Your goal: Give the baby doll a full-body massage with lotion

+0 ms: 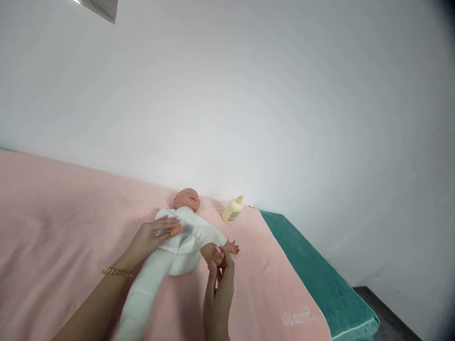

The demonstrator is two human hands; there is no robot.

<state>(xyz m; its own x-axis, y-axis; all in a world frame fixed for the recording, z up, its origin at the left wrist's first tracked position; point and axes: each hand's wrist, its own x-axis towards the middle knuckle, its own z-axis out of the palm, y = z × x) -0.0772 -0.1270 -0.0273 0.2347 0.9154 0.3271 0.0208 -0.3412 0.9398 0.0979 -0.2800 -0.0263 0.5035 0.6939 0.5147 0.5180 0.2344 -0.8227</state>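
Observation:
A baby doll [186,200] in a white outfit [185,241] lies on its back, with its head toward the wall. My left hand [152,237] rests at the doll's chest, its fingers and thumb around the doll's small hand [176,230]. Between the thumb and fingers of my right hand [221,289] is the bare foot [217,259] of one bent leg. The other leg, covered in white cloth [142,289], stretches toward me under my left forearm. Beside the raised foot, the doll's other hand [232,247] sticks out of its sleeve, fingers spread.
A pale yellow pump bottle [232,210] stands near the wall, right of the doll's head. Under everything spreads a pink sheet [64,227] over a green mattress [313,270], whose edge shows at right. A white wall [227,94] rises behind. A dark surface [384,312] is at lower right.

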